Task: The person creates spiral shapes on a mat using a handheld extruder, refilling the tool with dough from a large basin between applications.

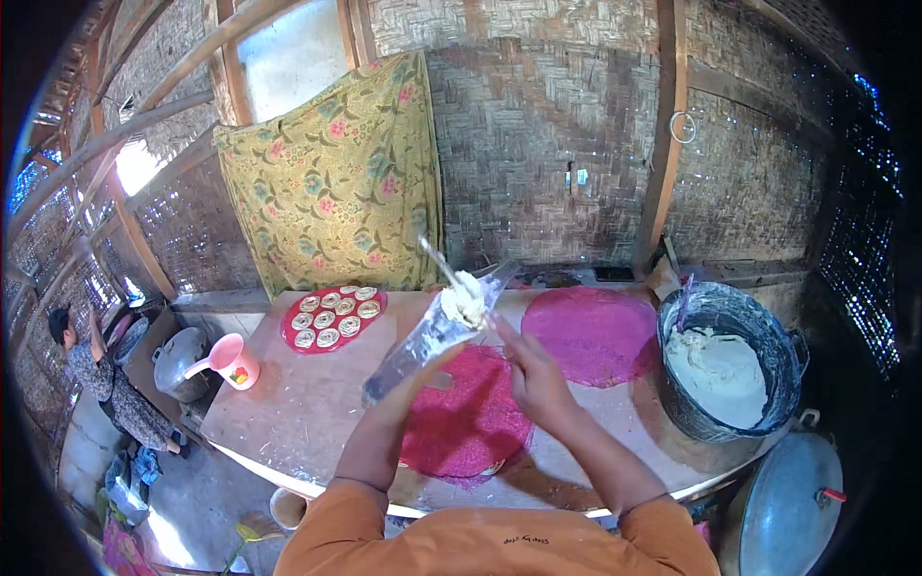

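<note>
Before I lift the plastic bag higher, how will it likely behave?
The bag is probably floppy: its clear film looks thin and creased. Its upper end may be heavier, as white dough sits there. Whitish smears suggest it could be slippery.

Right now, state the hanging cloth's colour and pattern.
The cloth is yellowish green with a pink floral pattern, head view.

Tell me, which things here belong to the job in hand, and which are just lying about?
Seemingly in use:
clear bag with white dough
dark bucket holding more
large pink mats
pale coils

Probably just about:
pink dipper
metal pot
hanging flowered cloth
</note>
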`<state>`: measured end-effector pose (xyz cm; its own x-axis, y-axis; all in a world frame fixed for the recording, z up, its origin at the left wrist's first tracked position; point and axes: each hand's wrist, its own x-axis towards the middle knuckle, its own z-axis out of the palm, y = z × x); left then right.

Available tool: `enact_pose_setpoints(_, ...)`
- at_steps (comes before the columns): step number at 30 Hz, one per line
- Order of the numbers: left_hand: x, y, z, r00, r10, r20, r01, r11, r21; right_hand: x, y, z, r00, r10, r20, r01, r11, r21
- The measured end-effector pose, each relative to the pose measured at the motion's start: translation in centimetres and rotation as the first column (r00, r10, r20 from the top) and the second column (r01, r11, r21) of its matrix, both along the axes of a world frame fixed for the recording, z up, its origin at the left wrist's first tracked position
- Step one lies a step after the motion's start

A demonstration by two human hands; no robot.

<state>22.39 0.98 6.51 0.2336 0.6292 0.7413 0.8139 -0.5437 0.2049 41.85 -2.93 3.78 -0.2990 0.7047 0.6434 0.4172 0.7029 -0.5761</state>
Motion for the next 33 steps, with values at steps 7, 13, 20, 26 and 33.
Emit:
enact_pose_setpoints(7,-1.2,1.8,0.2,0.999,0.033,0.020,-0.032,0.999,-0.020,5.4,-1.3,-1.5,0.979,0.132,-0.153,-0.166,0.957,-0.240)
enact_pose_setpoints(13,2.8,4.1,-0.1,0.992,-0.025,0.127,0.038,0.994,-0.104,5.5,-1.3,-3.0,0.989,-0.016,-0.150,-0.019,0.973,-0.229)
enact_pose_setpoints(20,0.9,5.1,-0.6,1.000,0.007,-0.004,-0.008,0.994,-0.104,13.4,-3.6,-0.7,0.976,-0.162,-0.149,0.039,0.793,-0.608)
enact_pose_setpoints(26,-1.1,1.5,1.4,0.811,-0.278,0.514,0.375,0.922,-0.092,28.0,-4.2,-2.8,0.195,-0.610,0.768,0.960,0.280,-0.022)
enact_pose_setpoints(33,-0.3,1.5,2.8,-0.280,-0.295,0.914,0.825,0.413,0.386,15.5,-1.9,-3.0,0.999,-0.027,0.034,0.038,0.930,-0.365)
